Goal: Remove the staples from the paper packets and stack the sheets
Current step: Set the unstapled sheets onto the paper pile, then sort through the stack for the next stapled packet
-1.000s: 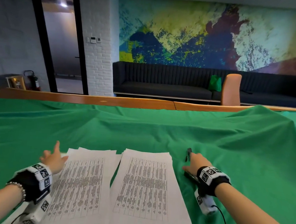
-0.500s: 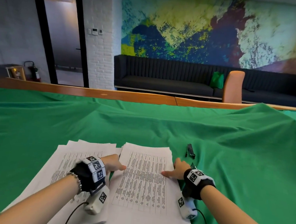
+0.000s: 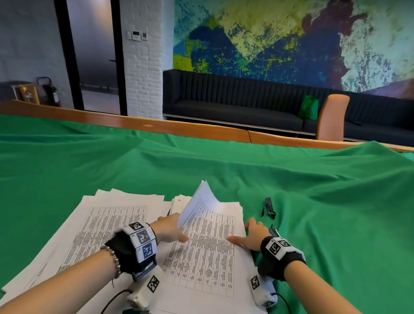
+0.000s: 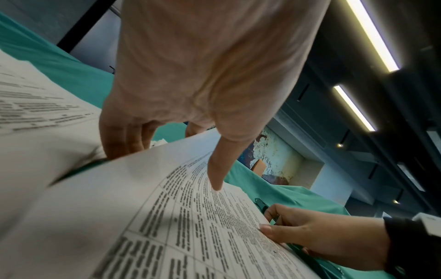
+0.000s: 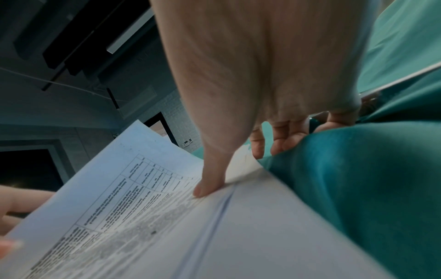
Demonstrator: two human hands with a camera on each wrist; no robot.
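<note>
Two hands work the right paper pile (image 3: 204,266), lower centre of the head view, long axis running away from the camera. Left hand (image 3: 169,229) pinches the top sheet (image 3: 200,202), far end curling upward. Right hand (image 3: 250,235) presses its thumb on the pile's right edge, fingers loosely curled. Staples cannot be made out.

A wooden table (image 3: 117,121) is draped in a rumpled green cloth (image 3: 322,220), with a bare wood strip along its far edge. At the near middle of the cloth two stacks of printed sheets lie side by side: a fanned left stack (image 3: 85,231) and a thicker right stack (image 3: 204,271). Just right of the stacks' far end lies a small dark staple remover (image 3: 269,207).
</note>
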